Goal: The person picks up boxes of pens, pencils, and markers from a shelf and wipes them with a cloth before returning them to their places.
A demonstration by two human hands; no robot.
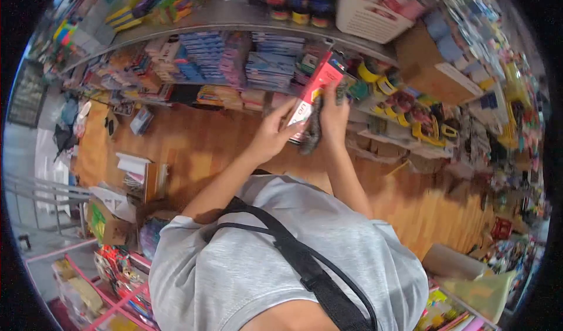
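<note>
Red and white, a slim package with large lettering slants between both hands, above the wooden floor and before the loaded shelf. The left hand has its fingers wrapped about the lower end; the right hand grips the upper part from the other side. A dark, fuzzy item lies along the package beside the right hand, too blurred to identify. Whether the package is sealed, and what it contains, I cannot tell.

Up on the shelf, a white bin with slotted walls holds pink and pale packs standing upright. Just beside it, a cardboard box has pale blue and white packets showing along its far side. Bottles in red, yellow and blue stand grouped left of the bin. Below, yellow-trimmed tubs sit near the right hand, their contents unclear. At lower left, an open carton has a green patch on its side; its inside is hard to make out.
</note>
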